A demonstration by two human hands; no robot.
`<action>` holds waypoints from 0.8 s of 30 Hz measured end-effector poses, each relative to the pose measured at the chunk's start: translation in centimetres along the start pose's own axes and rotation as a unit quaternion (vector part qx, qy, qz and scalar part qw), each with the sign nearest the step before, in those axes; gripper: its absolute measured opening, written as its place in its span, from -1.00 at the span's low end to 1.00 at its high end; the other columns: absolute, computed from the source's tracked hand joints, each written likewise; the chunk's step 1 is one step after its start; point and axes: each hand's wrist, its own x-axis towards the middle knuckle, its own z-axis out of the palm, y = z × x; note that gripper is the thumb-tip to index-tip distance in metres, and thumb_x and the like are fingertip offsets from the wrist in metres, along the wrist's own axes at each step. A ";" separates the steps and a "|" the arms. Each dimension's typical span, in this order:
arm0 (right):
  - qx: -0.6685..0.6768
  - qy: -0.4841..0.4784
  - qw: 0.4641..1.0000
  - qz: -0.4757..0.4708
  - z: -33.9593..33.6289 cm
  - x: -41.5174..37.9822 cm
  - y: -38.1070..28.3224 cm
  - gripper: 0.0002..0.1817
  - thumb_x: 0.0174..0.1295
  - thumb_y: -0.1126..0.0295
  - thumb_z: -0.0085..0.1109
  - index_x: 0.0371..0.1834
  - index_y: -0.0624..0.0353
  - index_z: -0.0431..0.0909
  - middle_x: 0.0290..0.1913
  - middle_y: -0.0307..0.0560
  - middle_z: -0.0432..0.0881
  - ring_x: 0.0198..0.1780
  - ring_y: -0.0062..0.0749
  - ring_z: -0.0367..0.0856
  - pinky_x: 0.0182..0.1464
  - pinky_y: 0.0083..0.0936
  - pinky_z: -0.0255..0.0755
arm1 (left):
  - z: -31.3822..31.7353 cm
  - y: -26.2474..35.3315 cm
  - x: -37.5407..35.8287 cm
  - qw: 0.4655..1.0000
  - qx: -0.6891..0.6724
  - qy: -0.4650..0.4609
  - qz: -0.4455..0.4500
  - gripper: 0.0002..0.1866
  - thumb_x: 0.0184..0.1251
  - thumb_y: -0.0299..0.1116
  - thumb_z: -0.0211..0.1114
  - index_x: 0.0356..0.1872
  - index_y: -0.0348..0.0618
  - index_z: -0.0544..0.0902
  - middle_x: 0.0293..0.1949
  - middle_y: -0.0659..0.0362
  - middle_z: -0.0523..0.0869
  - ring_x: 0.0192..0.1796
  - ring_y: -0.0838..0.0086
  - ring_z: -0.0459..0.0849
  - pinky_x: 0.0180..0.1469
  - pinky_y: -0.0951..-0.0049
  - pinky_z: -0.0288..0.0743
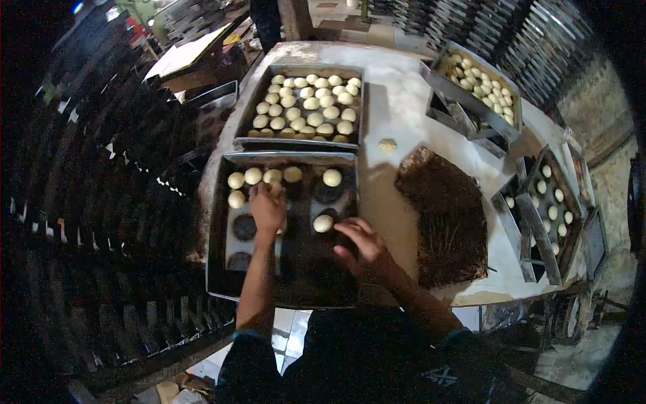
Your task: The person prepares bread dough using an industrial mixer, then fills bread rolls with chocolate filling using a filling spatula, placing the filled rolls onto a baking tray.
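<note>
My left hand [267, 209] reaches into the near metal tray [316, 276], its fingers curled down round a dough ball [275, 188] that they partly cover. Just beyond it, a row of pale round dough balls [253, 176] runs along the tray's far left side. In the right half lie two more, one dough ball [332, 178] near the far edge and another [323, 223] closer to me. Beside that closer ball is my right hand [365, 248], thumb and fingers apart, with nothing in its grasp. Dark round marks show on the tray's bottom.
Behind the near tray stands a second tray [363, 101] full of dough balls. A dark, worn board or cloth [447, 222] lies to the right on the pale table [397, 101]. Stacked trays with dough balls [484, 84] and more trays [555, 202] line the right edge.
</note>
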 end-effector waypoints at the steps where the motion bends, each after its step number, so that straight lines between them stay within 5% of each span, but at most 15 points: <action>1: 0.039 0.006 0.996 0.079 -1.2 -0.7 0.3 -0.51 0.24 0.23 0.25 0.19 0.21 0.46 0.06 0.18 0.54 0.03 -0.09 0.59 0.10 -0.27 0.46 | -0.1 2.3 -1.5 0.983 -0.171 0.070 0.021 -0.71 0.11 -0.54 0.30 -0.10 -0.24 0.56 -0.14 -0.04 0.67 -0.10 0.13 0.68 -0.07 0.16 0.53; 2: 0.152 0.086 0.981 0.079 -1.0 -1.8 2.1 -0.57 0.34 0.23 0.13 0.19 0.25 0.46 -0.06 0.06 0.63 -0.16 -0.31 0.65 -0.06 -0.44 0.52 | -0.7 6.0 -3.5 0.965 -0.258 0.036 0.033 -0.56 0.05 -0.59 0.31 0.03 -0.26 0.47 -0.12 -0.06 0.66 -0.07 0.16 0.67 -0.05 0.19 0.53; 3: 0.160 0.088 0.980 0.081 -2.2 -2.3 2.9 -0.57 0.34 0.23 0.13 0.19 0.25 0.46 -0.06 0.06 0.63 -0.16 -0.31 0.65 -0.06 -0.44 0.52 | -1.6 10.3 -5.5 0.938 -0.343 0.004 0.044 -0.40 0.00 -0.64 0.33 0.16 -0.27 0.38 -0.09 -0.07 0.65 -0.05 0.18 0.66 -0.02 0.23 0.52; 5: 0.405 -0.021 0.866 0.292 -5.5 -2.6 4.8 -0.59 0.36 0.32 0.11 0.20 0.30 0.44 -0.05 -0.02 0.64 -0.23 -0.46 0.64 -0.18 -0.53 0.56 | -3.4 18.1 -8.7 0.939 -0.329 -0.020 0.095 -0.15 0.01 -0.57 0.37 0.37 -0.29 0.14 -0.04 -0.09 0.63 -0.01 0.25 0.64 0.05 0.30 0.51; 7: 0.477 -0.048 0.855 0.197 -10.3 -1.7 2.9 -0.61 0.33 0.40 0.15 0.19 0.33 0.46 0.03 0.00 0.62 -0.12 -0.45 0.65 -0.22 -0.54 0.58 | -2.8 22.1 -10.7 0.890 -0.435 -0.049 0.125 0.04 0.00 -0.55 0.39 0.48 -0.25 -0.11 0.04 -0.10 0.60 0.04 0.24 0.62 0.10 0.32 0.49; 9: 0.390 0.097 0.909 0.110 -11.8 -2.3 2.1 -0.58 0.25 0.43 0.23 0.16 0.32 0.49 0.07 0.06 0.61 -0.02 -0.41 0.65 -0.17 -0.58 0.59 | -2.5 23.8 -11.5 0.883 -0.454 0.007 0.119 0.00 0.04 -0.49 0.44 0.48 -0.26 -0.02 0.05 -0.04 0.58 0.09 0.28 0.58 0.13 0.35 0.47; 11: 0.165 0.041 0.978 -0.125 -14.4 -2.3 1.9 -0.44 0.10 0.36 0.36 0.18 0.33 0.48 0.15 0.22 0.54 0.14 -0.14 0.59 0.13 -0.33 0.48 | -2.6 23.7 -13.1 0.827 -0.556 -0.079 0.031 -0.22 0.13 -0.39 0.44 0.37 -0.31 0.27 0.00 0.04 0.58 0.10 0.36 0.55 0.14 0.40 0.44; 13: 0.204 0.043 0.975 -0.073 -15.7 -3.7 -1.3 -0.48 0.10 0.34 0.36 0.12 0.34 0.52 0.14 0.22 0.54 0.18 -0.08 0.55 0.20 -0.28 0.40 | -3.7 26.3 -14.8 0.868 -0.494 0.016 -0.054 -0.63 0.36 -0.33 0.26 0.10 -0.35 0.59 -0.15 0.12 0.59 -0.05 0.47 0.55 0.02 0.49 0.43; 16: 0.196 0.090 0.975 -0.059 -16.4 -5.7 -2.3 -0.62 0.20 0.43 0.23 0.09 0.28 0.53 -0.01 0.10 0.62 0.02 -0.22 0.63 0.05 -0.43 0.47 | -3.6 27.6 -18.7 0.929 -0.354 0.063 0.092 -0.69 0.34 -0.36 0.22 0.01 -0.35 0.63 -0.20 0.09 0.57 -0.17 0.40 0.52 -0.10 0.43 0.42; 17: 0.242 0.083 0.966 -0.026 -16.3 -6.6 -2.5 -0.69 0.25 0.40 0.18 0.01 0.32 0.57 -0.10 0.09 0.67 -0.08 -0.27 0.67 -0.05 -0.50 0.50 | -2.9 28.3 -20.6 0.940 -0.299 0.111 0.124 -0.57 0.33 -0.28 0.21 0.13 -0.37 0.54 -0.14 0.03 0.54 -0.14 0.33 0.49 -0.06 0.38 0.39; 19: 0.202 0.117 0.971 -0.052 -16.4 -8.3 -3.9 -0.76 0.28 0.45 0.11 -0.05 0.33 0.58 -0.26 -0.02 0.66 -0.25 -0.43 0.64 -0.20 -0.58 0.49 | -3.2 31.0 -22.5 0.896 -0.396 0.171 0.107 -0.39 0.35 -0.16 0.16 0.27 -0.42 0.36 -0.04 -0.02 0.52 -0.01 0.27 0.48 0.05 0.31 0.36; 20: 0.231 0.131 0.963 -0.039 -15.4 -9.4 -3.9 -0.80 0.29 0.45 0.08 -0.10 0.31 0.58 -0.28 -0.06 0.65 -0.27 -0.48 0.61 -0.22 -0.58 0.48 | -4.0 32.6 -22.9 0.851 -0.500 0.134 0.088 -0.30 0.40 -0.07 0.09 0.35 -0.45 0.21 0.08 -0.07 0.48 0.12 0.22 0.46 0.19 0.26 0.29; 22: 0.205 0.162 0.962 -0.078 -13.1 -11.5 -3.9 -0.85 0.33 0.46 0.03 -0.19 0.27 0.58 -0.32 -0.15 0.62 -0.29 -0.58 0.56 -0.23 -0.59 0.46 | -4.9 31.8 -25.4 0.872 -0.479 0.082 0.053 -0.36 0.43 -0.09 0.06 0.32 -0.44 0.27 0.06 -0.09 0.52 0.10 0.24 0.50 0.17 0.28 0.33; 23: 0.157 0.224 0.959 -0.074 -11.8 -11.8 -4.0 -0.83 0.22 0.43 0.09 -0.22 0.30 0.57 -0.47 0.07 0.61 -0.49 -0.16 0.62 -0.42 -0.43 0.44 | -5.3 31.3 -26.6 0.888 -0.458 0.032 0.017 -0.42 0.47 -0.12 0.03 0.28 -0.42 0.33 0.04 -0.10 0.57 0.09 0.26 0.54 0.16 0.30 0.36; 24: 0.267 0.130 0.955 -0.001 -12.1 -12.3 -4.3 -0.77 0.33 0.34 -0.02 -0.22 0.26 0.57 -0.40 -0.02 0.57 -0.40 -0.33 0.57 -0.32 -0.47 0.44 | -5.6 31.1 -27.8 0.899 -0.438 -0.020 -0.018 -0.48 0.50 -0.14 0.00 0.25 -0.41 0.39 0.02 -0.12 0.61 0.07 0.27 0.58 0.14 0.33 0.40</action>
